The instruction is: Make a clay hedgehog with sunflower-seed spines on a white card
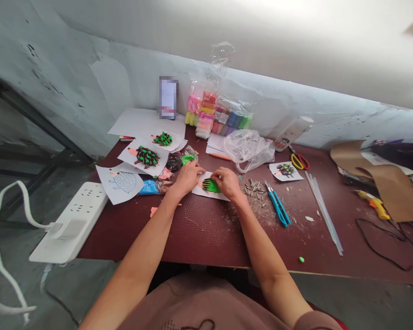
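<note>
A small white paper (216, 195) lies on the table with a hedgehog shape on it: a pink face and a green clay body (211, 185), with several dark striped seeds stuck in its left part. At the paper's upper left edge, my left hand (188, 176) holds it with the fingertips. My right hand (226, 182) is closed in a pinch over the right side of the green clay; what is between the fingertips is too small to make out. Beside my right hand lies a pile of sunflower seeds (254, 189).
Hedgehog pictures (147, 156) and a blue drawing (124, 182) lie left. Clay packs (206, 114) and a plastic bag (249, 149) stand behind. Rightward are a blue cutter (278, 206), scissors (299, 161), glue sticks (325, 213) and a glue gun (373, 205). A power strip (86, 201) sits left.
</note>
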The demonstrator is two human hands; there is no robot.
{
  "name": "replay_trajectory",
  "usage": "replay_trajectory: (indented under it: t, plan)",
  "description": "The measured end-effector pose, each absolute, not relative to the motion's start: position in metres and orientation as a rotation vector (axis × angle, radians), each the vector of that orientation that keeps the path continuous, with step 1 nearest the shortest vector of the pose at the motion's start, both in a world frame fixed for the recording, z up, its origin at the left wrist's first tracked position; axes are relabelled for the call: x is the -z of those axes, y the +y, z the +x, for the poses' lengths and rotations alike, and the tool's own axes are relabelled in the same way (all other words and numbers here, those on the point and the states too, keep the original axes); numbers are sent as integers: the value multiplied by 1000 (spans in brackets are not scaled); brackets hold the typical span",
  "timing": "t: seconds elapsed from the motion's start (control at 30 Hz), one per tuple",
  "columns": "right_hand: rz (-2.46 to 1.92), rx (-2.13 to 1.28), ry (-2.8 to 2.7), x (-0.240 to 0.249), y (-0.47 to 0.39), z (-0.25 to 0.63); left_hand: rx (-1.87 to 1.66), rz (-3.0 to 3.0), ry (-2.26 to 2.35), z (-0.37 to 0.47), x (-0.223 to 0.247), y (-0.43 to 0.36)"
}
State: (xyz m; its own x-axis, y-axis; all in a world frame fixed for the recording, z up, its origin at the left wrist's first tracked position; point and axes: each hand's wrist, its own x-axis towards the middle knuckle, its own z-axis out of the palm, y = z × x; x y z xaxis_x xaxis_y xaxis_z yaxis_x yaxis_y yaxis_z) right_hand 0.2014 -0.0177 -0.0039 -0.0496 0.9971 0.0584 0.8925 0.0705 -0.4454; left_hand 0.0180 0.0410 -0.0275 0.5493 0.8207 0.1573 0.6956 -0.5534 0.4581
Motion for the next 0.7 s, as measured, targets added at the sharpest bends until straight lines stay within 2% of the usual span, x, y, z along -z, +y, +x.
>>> replay_trajectory:
  t: [0.43, 0.7]
  plan:
    - [-1917, -396, -1836, -4, -27, 219, -512, 2449, 1225, 17, 30, 43]
    - [-2452, -77, -1432, -17, -54, 279, -549, 2421, 1205, 17, 32, 44]
